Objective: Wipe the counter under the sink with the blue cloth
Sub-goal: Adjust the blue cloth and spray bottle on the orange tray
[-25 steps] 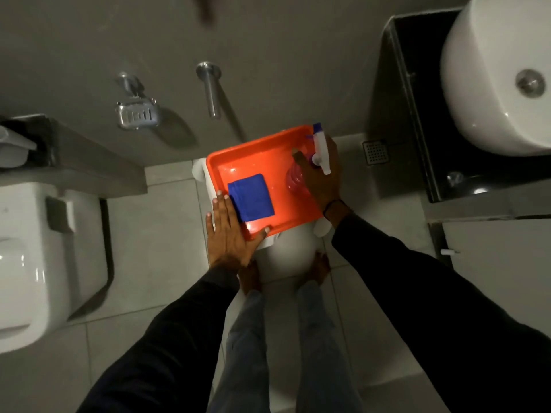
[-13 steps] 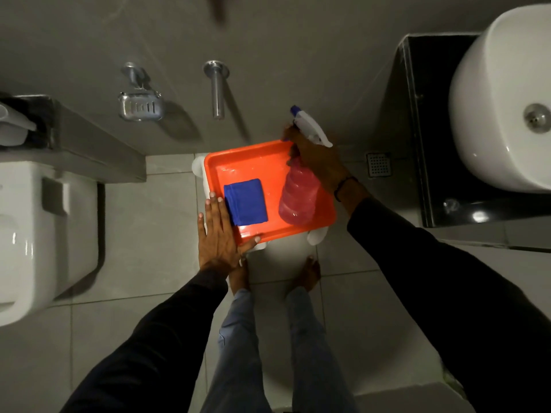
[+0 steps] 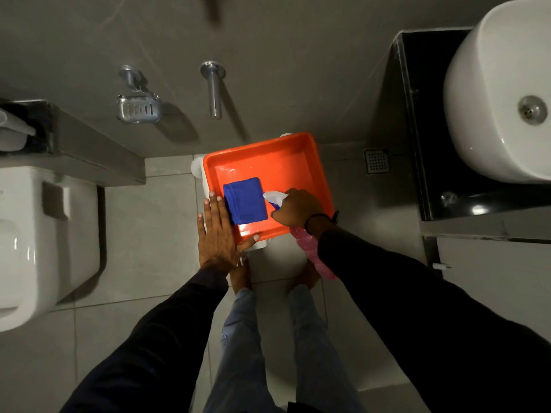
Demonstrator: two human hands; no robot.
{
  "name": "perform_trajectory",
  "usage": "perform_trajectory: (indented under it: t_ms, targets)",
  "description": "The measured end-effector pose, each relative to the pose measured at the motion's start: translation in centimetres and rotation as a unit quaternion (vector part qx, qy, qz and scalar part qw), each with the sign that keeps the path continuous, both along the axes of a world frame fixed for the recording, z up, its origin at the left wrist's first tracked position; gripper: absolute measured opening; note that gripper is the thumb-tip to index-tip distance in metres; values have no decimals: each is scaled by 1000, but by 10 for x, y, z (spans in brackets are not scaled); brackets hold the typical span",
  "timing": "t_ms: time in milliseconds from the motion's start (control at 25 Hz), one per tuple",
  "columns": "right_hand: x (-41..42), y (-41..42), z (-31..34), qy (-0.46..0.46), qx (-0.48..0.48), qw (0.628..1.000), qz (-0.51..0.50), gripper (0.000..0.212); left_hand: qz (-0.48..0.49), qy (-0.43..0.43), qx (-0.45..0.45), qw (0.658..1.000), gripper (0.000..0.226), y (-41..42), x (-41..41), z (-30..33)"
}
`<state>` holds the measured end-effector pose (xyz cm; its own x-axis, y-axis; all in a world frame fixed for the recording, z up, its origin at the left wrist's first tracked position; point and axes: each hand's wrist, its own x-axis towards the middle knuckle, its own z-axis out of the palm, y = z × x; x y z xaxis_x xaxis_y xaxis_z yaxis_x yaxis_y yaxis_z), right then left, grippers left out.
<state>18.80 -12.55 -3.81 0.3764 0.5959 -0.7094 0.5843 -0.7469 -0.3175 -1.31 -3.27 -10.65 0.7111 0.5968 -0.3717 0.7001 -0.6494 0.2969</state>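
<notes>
A folded blue cloth (image 3: 246, 201) lies in an orange tray (image 3: 286, 162) that rests on a white stool. My left hand (image 3: 219, 234) lies flat with spread fingers on the tray's near left corner, touching the cloth's edge. My right hand (image 3: 298, 208) grips a pink spray bottle (image 3: 313, 254) by its white head, with the nozzle pointing at the cloth and the body tilted back under my wrist. At the right is a black counter (image 3: 417, 129) with a white sink basin (image 3: 492, 99) on it.
A white toilet (image 3: 35, 234) stands at the left with a ledge behind it. On the wall are a chrome soap dish (image 3: 138, 107) and a chrome spout (image 3: 213, 90). A floor drain (image 3: 377, 160) lies between tray and counter. My feet are under the stool.
My right hand has lifted the spray bottle out of the tray, turned it over and brought its nozzle down beside the cloth. The left hand has stayed on the tray's corner.
</notes>
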Motion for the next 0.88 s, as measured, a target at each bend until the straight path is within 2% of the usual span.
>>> perform_trajectory:
  t_ms: [160,240,440,520,560,640,680,800,880]
  targets:
    - [-12,-4,-13,-1,-38,997,-64,72,1,-1,-1,1000,123,0,0,0]
    - [-13,-6,-16,3,-40,997,-61,74,0,-6,-2,1000,123,-1,0,0]
    - [1,-8,1,-11,34,999,6,60,-3,8,-5,1000,124,1,2,4]
    - [8,-8,12,-31,78,994,-69,55,-9,11,-8,1000,124,2,2,7]
    - [13,-6,17,-33,121,980,-156,49,-13,11,-9,1000,123,3,2,8]
    - [24,2,27,-23,203,920,-335,31,-12,7,-10,1000,120,5,2,11]
    - [30,7,33,-29,234,894,-381,24,-7,0,-15,1000,117,7,4,14]
    - [42,24,44,-55,306,860,-405,17,-6,-29,-21,999,97,22,21,22]
    - [44,31,43,-83,354,847,-387,13,-18,-54,-11,998,81,38,39,26]
